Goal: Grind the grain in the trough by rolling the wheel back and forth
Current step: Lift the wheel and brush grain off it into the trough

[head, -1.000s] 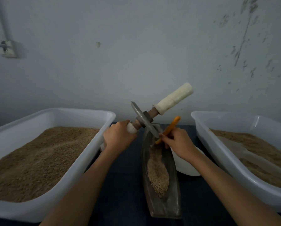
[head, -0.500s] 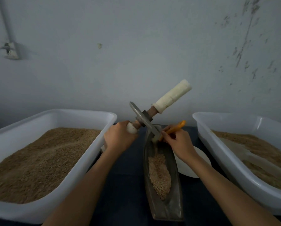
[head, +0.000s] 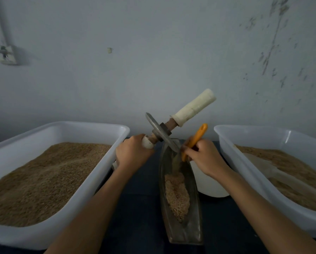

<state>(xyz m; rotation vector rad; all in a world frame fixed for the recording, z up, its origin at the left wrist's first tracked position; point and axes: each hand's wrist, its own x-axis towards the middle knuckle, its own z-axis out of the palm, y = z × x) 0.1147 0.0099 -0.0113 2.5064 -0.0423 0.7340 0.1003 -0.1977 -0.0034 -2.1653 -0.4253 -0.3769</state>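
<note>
A narrow boat-shaped metal trough [head: 195,213] lies lengthwise on the dark table, with a heap of pale grain [head: 177,195] in its middle. The metal grinding wheel [head: 160,133] is tilted above the trough's far end, its axle slanting up to the right. My left hand [head: 131,153] grips the axle's left handle, while the white-wrapped right handle [head: 194,107] sticks up free. My right hand [head: 206,156] holds an orange-handled tool [head: 195,140] whose lower end is against the wheel's lower rim. Blurred grain falls from there into the trough.
A large white tub [head: 91,180] heaped with brown grain stands at the left. Another white tub [head: 248,173] with grain stands at the right. A white bowl [head: 212,186] sits between the trough and the right tub. A pale wall rises just behind.
The orange tool has swung from lying nearly flat half a second ago to pointing steeply up, still at the wheel's rim. Grain now drops into the trough. My left hand and wheel hardly moved.
</note>
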